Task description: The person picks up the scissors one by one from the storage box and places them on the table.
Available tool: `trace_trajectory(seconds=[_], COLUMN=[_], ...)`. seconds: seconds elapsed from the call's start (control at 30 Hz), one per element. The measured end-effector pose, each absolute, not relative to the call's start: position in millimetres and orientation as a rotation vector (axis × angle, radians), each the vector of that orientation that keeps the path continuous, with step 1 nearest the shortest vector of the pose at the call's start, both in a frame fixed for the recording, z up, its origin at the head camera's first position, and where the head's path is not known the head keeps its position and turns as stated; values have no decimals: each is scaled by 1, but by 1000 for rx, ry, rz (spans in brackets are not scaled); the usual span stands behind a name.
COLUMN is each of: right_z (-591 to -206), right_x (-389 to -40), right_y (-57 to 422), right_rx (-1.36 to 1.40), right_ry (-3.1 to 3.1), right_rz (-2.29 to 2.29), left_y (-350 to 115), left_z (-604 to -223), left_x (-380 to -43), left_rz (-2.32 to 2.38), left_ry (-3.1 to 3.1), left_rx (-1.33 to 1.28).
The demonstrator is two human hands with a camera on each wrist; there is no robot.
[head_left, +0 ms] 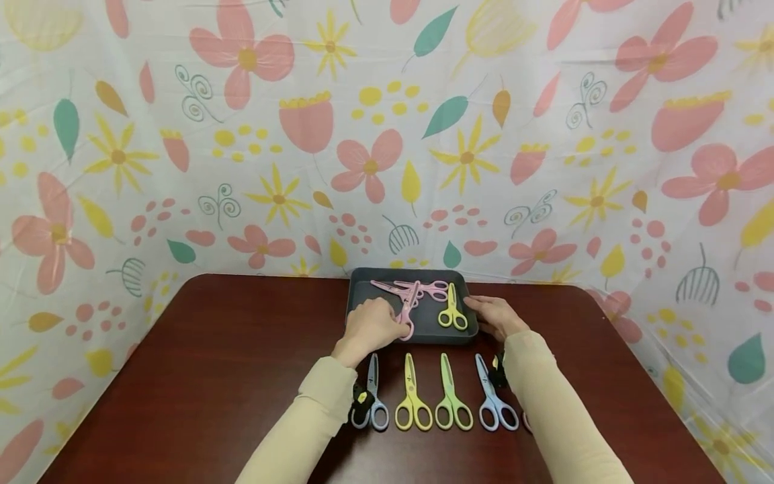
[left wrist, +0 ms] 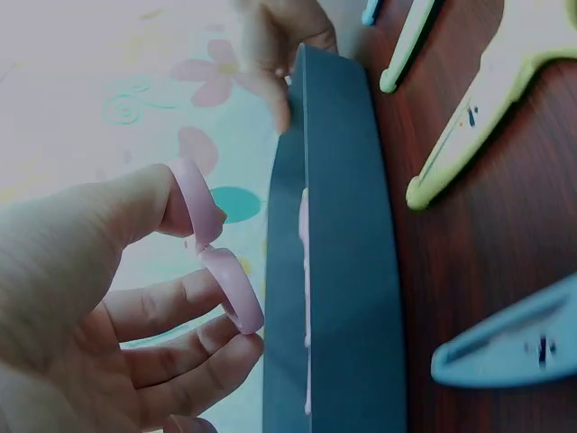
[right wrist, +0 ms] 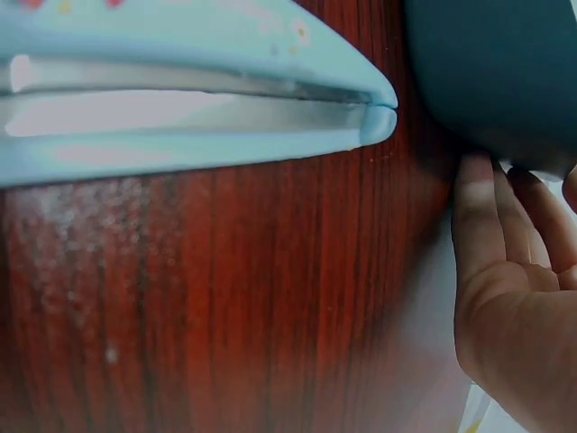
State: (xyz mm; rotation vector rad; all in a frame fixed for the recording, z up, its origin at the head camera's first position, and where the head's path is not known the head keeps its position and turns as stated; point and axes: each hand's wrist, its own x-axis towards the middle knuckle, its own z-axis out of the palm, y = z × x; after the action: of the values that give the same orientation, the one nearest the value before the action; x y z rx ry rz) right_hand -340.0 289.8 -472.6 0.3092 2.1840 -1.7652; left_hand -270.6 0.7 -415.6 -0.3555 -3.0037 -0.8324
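Observation:
My left hand (head_left: 376,321) is over the left front of a dark grey tray (head_left: 444,338), holding pink scissors (head_left: 409,304) by the handle loops. In the left wrist view, the thumb and fingers are at the two loops (left wrist: 233,287), above the tray rim. Inside the tray lie two other pink scissors (head_left: 437,289) and a pair of yellow scissors (head_left: 452,311). My right hand (head_left: 497,316) is at the tray's right side. Its extended fingers (right wrist: 478,212) touch the outer wall low down in the right wrist view.
In front of the tray is a row of scissors, blades pointing away: grey-blue (head_left: 373,396), yellow (head_left: 412,403), green (head_left: 451,403) and light blue (head_left: 494,403). A pink loop (head_left: 526,422) peeks out beside the right sleeve. A flowered sheet (head_left: 369,168) hangs behind the brown table (head_left: 242,356).

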Motion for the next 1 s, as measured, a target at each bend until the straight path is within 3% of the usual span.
trace_trajectory(seconds=[1.0], right_z=[-470], right_x=[-334], right_y=[285], right_rx=[297], right_ry=[2251], right_rz=[-1740], left_y=[-100], left_z=[-419], left_x=[-212], left_rz=[-689], left_ry=[-2939], left_rx=[-230])
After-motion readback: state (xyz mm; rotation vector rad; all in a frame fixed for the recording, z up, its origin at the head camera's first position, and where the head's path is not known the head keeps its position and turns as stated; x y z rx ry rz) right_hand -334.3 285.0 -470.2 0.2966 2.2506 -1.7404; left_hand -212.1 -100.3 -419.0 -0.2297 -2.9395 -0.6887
